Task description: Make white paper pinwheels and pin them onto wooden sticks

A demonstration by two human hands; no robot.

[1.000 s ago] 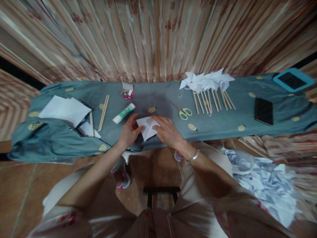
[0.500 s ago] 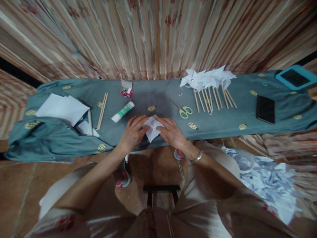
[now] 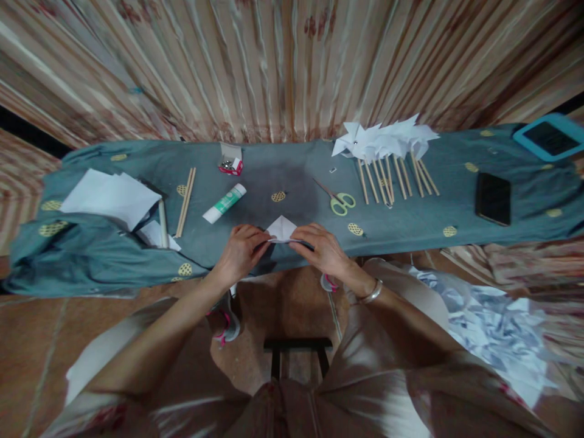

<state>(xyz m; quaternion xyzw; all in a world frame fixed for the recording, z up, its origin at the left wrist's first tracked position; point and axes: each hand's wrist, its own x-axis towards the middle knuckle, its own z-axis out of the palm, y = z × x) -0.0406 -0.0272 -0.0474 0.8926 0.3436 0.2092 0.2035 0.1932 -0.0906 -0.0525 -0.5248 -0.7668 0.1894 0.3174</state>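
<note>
A small white sheet of paper (image 3: 281, 227), creased down its middle, is held between my two hands over the table's near edge. It shows as a triangle with its tip pointing away from me. My left hand (image 3: 244, 248) pinches its left corner, and my right hand (image 3: 320, 248) pinches the right corner. Beyond the left hand lies a green and white glue stick (image 3: 224, 203). Scissors with pale green handles (image 3: 342, 204) rest beyond the right hand.
Several paper pinwheels on sticks (image 3: 385, 143) lie at the back right, near a black phone (image 3: 493, 199) and a blue-framed tablet (image 3: 550, 137). Leftward are two wooden sticks (image 3: 186, 202), a red box of small metal pieces (image 3: 230, 164) and white sheets (image 3: 109, 198). A paper heap (image 3: 493, 334) sits low right.
The paper showed as a diamond lying flat; now it shows as a triangle, its near half folded or tipped out of sight. Both hands have shifted to pinch its side corners.
</note>
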